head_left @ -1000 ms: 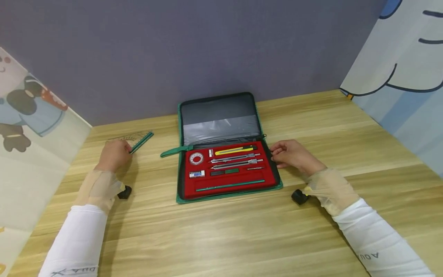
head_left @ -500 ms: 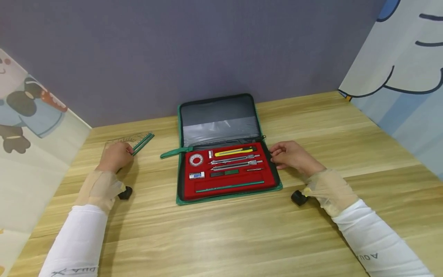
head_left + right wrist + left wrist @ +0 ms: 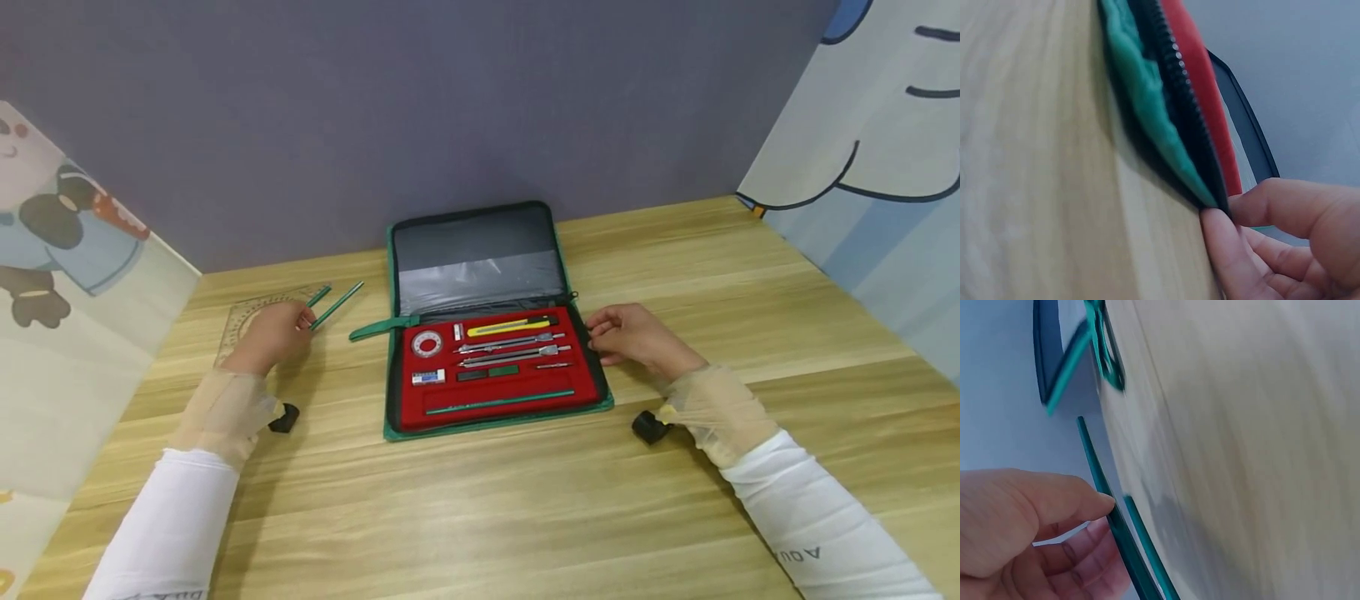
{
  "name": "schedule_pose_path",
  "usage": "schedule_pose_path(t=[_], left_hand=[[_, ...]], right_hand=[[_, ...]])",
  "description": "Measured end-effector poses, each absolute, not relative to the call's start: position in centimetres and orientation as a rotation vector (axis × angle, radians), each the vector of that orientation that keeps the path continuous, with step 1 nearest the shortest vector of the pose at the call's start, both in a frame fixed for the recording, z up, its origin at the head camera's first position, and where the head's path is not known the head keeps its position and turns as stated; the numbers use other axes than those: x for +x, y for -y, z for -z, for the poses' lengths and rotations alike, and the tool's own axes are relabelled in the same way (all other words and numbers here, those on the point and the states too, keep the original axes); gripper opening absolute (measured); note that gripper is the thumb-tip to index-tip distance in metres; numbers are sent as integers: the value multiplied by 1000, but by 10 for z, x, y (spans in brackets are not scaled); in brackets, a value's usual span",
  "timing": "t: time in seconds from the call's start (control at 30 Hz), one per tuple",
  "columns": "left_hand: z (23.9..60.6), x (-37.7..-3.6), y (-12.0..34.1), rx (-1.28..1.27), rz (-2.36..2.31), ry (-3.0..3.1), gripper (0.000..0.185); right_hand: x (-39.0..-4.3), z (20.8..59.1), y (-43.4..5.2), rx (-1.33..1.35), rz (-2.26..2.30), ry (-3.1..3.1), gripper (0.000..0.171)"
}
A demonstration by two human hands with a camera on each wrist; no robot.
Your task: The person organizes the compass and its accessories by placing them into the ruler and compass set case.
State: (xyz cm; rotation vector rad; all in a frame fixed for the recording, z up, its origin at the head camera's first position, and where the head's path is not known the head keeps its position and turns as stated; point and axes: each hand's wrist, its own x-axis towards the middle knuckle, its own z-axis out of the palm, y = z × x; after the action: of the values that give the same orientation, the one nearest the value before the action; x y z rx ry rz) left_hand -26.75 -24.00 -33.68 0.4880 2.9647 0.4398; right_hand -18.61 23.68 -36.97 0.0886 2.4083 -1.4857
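In the head view my left hand (image 3: 273, 333) pinches a green pencil (image 3: 341, 302) between thumb and fingers, its tip angled up to the right. The left wrist view shows this pencil (image 3: 1091, 450) lifted beside a second green pencil (image 3: 1147, 547) on the table. That second pencil (image 3: 320, 294) lies at a clear plastic ruler (image 3: 238, 312) with scale marks, partly hidden under my hand. My right hand (image 3: 633, 337) pinches the right edge of an open green zip case (image 3: 497, 423); in the right wrist view thumb and finger grip its zipped rim (image 3: 1210, 194).
The case's red tray (image 3: 442, 400) holds a yellow utility knife (image 3: 510, 327), two metal compasses (image 3: 513, 358), a white ring (image 3: 427, 343), an eraser (image 3: 428, 377), a sharpener (image 3: 458, 332) and a green pencil (image 3: 498, 402). Its lid leans near a grey wall (image 3: 450, 100).
My left hand has moved right and lifted one pencil away from the other, uncovering more of the clear ruler. My right hand stays at the case edge.
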Motion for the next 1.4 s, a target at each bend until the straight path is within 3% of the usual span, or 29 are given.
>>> schedule_pose_path(t=[0.67, 1.4], left_hand=[[321, -226, 152, 893, -449, -2964, 18], [339, -173, 78, 1296, -343, -2812, 16]], right_hand=[[-186, 369, -237, 101, 1471, -2423, 38], [-187, 370, -238, 101, 1483, -2407, 38]])
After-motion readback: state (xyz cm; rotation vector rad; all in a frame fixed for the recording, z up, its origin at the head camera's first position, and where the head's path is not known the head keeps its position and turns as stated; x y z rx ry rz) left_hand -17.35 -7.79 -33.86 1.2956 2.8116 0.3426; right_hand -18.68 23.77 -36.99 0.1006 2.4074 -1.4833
